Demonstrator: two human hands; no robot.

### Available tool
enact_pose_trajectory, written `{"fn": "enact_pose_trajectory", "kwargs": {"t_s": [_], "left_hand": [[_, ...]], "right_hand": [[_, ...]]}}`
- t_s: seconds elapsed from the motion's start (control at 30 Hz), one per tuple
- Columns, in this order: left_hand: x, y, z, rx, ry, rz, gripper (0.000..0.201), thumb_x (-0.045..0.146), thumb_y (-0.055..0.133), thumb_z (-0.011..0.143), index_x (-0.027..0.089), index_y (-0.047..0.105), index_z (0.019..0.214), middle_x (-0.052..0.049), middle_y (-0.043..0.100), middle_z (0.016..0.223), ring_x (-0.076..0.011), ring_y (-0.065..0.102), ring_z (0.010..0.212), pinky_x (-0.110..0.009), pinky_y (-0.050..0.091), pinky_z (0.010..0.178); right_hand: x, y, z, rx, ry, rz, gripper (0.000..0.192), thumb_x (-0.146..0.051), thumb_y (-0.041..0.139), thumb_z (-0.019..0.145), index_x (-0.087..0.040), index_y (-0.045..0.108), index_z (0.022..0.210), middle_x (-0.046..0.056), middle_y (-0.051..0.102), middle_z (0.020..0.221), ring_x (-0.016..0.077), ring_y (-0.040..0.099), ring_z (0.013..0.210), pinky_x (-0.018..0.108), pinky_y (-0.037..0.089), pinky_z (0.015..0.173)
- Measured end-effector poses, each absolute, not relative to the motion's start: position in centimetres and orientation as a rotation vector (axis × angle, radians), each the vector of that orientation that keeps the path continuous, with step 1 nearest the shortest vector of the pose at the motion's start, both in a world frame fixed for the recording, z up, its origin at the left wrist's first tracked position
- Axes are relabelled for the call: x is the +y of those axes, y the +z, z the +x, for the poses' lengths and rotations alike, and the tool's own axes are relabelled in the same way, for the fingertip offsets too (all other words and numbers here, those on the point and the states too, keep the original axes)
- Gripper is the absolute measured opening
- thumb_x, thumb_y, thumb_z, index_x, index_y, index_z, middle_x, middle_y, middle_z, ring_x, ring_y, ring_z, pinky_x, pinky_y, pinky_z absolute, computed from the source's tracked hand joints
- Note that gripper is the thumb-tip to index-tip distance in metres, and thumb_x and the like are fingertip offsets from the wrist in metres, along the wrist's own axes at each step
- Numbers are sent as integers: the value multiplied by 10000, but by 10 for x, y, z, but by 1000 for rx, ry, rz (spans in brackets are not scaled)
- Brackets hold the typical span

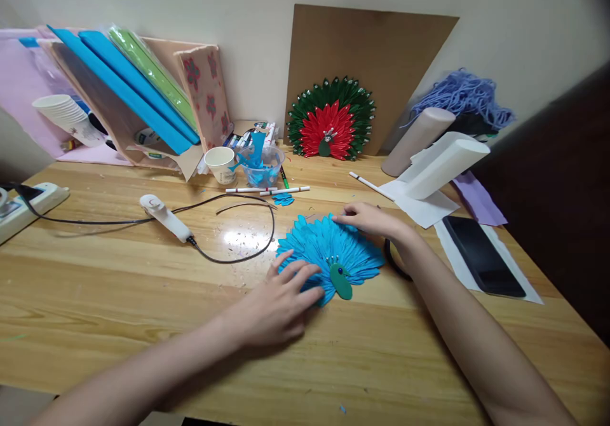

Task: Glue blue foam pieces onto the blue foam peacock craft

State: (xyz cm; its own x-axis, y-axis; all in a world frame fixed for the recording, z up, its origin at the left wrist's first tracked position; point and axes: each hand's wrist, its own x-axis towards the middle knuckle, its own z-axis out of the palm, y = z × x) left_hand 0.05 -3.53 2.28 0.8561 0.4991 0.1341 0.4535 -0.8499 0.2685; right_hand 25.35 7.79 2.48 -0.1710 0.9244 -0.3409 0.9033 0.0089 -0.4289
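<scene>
Blue fan-shaped paper peacock with green body (pixel 333 254) lying flat on the pale wooden table (pixel 119 286), near its middle. Left hand (pixel 281 302) laid palm down, fingers spread and unclenched, pressing the lower left edge of the fan; nothing gripped. Right hand (pixel 369 219) reaching in from the right with forearm across the table edge, fingertips resting on the upper right feathers, flat, not closed round anything. Judged to be at the pressing or adjusting stage of assembly; next move likely calls for light, even fingertip pressure so feathers keep their spread. White glue gun with black cord (pixel 166 217) lying apart to the left. Finished red-and-green paper peacock (pixel 331 121) propped against brown cardboard sheet (pixel 381 51) behind.
</scene>
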Motion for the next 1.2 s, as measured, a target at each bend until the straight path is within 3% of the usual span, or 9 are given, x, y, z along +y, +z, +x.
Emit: {"fn": "enact_pose_trajectory", "kwargs": {"t_s": [0.23, 0.33, 0.47, 0.6, 0.8, 1.0, 1.2], "left_hand": [[-17, 23, -9, 921, 336, 2867, 307, 194, 491, 800, 246, 546, 1097, -58, 484, 1279, -246, 385, 1194, -478, 115, 1078], [-9, 23, -12, 970, 414, 2789, 258, 204, 462, 829, 247, 567, 1061, -47, 528, 1222, -241, 423, 1137, -470, 236, 1013], [29, 20, -11, 1366, 650, 2564, 236, 204, 368, 900, 193, 602, 939, -67, 609, 1004, -208, 512, 953, -363, 388, 822], [87, 18, -1, 1676, 658, 2539, 188, 252, 505, 854, 159, 612, 978, -94, 606, 1008, -242, 514, 950, -354, 400, 800], [126, 12, 11, 1780, 522, 2487, 105, 263, 650, 745, 169, 669, 789, -101, 630, 915, -275, 534, 930, -348, 401, 747], [122, 15, 3, 1754, 652, 2350, 128, 286, 634, 752, 181, 667, 816, -70, 679, 882, -236, 598, 854, -300, 415, 680], [115, 21, -5, 1613, 763, 2224, 172, 305, 564, 800, 204, 697, 840, -47, 723, 862, -211, 650, 818, -276, 444, 658]], "right_hand": [[88, 24, 282, -2088, 1024, -2005, 461, -599, 497, 740, -170, 514, 572, 12, 549, 571, 131, 498, 539, 241, 350, 502], [89, 23, 285, -2038, 965, -2072, 406, -520, 504, 771, -160, 565, 593, 35, 618, 611, 134, 537, 548, 235, 365, 514], [89, 23, 282, -1971, 808, -2084, 325, -432, 488, 799, -154, 613, 685, 61, 675, 705, 153, 589, 613, 230, 362, 519], [88, 29, 278, -1956, 710, -2051, 287, -380, 451, 822, -150, 607, 749, 81, 689, 780, 176, 619, 690, 238, 389, 569], [86, 35, 276, -1926, 666, -1943, 254, -373, 467, 818, -168, 610, 773, 66, 700, 793, 180, 637, 719, 238, 423, 616], [84, 41, 270, -1920, 660, -1887, 229, -337, 473, 825, -166, 614, 768, 62, 706, 817, 177, 632, 747, 244, 429, 657], [78, 47, 259, -1919, 768, -1858, 239, -348, 476, 834, -162, 593, 740, 71, 707, 792, 173, 629, 718, 232, 415, 600]]}}
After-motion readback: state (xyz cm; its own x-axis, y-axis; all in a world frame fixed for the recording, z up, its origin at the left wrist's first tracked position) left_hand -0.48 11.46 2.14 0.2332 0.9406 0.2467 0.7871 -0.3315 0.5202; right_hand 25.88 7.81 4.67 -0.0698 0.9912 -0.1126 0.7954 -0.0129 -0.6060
